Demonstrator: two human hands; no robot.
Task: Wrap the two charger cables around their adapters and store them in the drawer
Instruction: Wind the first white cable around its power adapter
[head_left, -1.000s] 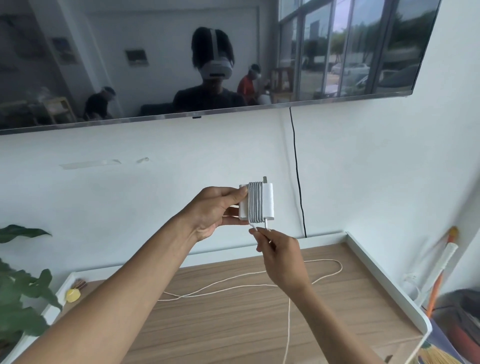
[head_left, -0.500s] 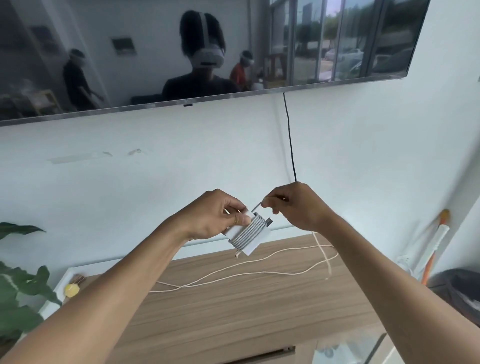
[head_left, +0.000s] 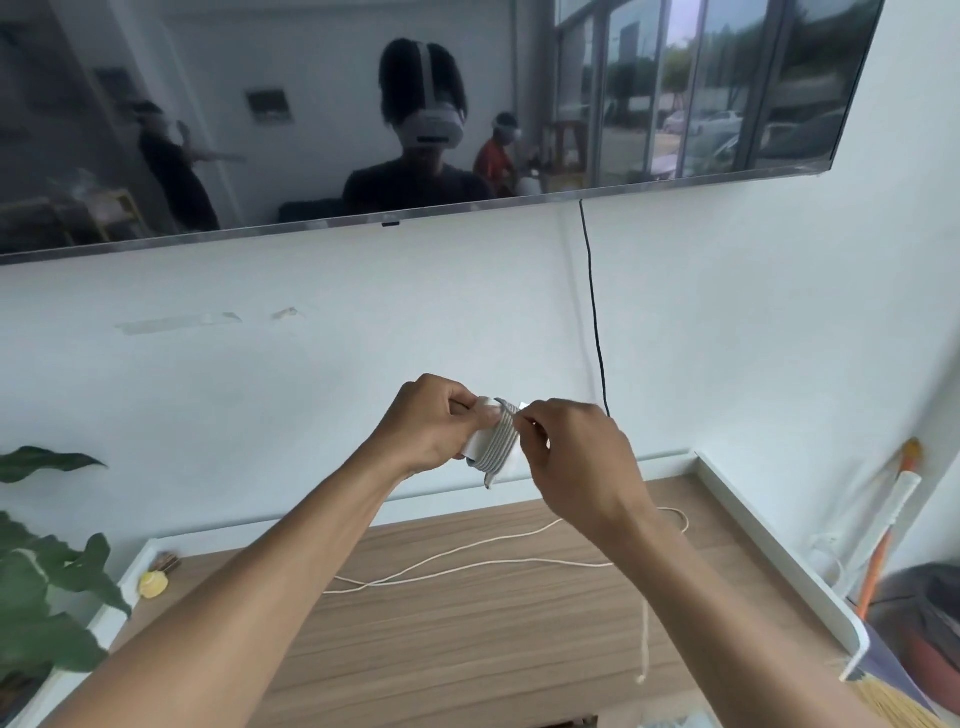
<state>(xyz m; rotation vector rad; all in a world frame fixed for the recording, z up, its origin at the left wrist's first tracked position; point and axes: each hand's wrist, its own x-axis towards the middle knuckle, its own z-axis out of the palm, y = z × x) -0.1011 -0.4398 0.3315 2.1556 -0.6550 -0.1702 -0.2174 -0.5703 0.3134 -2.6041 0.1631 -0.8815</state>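
My left hand (head_left: 431, 423) grips a white charger adapter (head_left: 493, 447) held in the air above the cabinet, with grey cable wound around its middle in several turns. My right hand (head_left: 576, 457) pinches the cable at the adapter's top right edge and covers part of the adapter. A second white cable (head_left: 467, 564) lies loose across the wooden cabinet top (head_left: 467, 639), its end hanging near the front at the right. Its adapter and the drawer are not visible.
A wall-mounted TV (head_left: 415, 114) hangs above, with a black cord (head_left: 595, 312) running down the wall. A plant (head_left: 36, 587) stands at the left. A small yellow object (head_left: 153, 583) sits on the cabinet's left end. A broom handle (head_left: 883, 525) leans at the right.
My right hand moved from under the adapter up over its top, carrying the cable around it. The adapter tilted and dropped slightly. The head view shifted.
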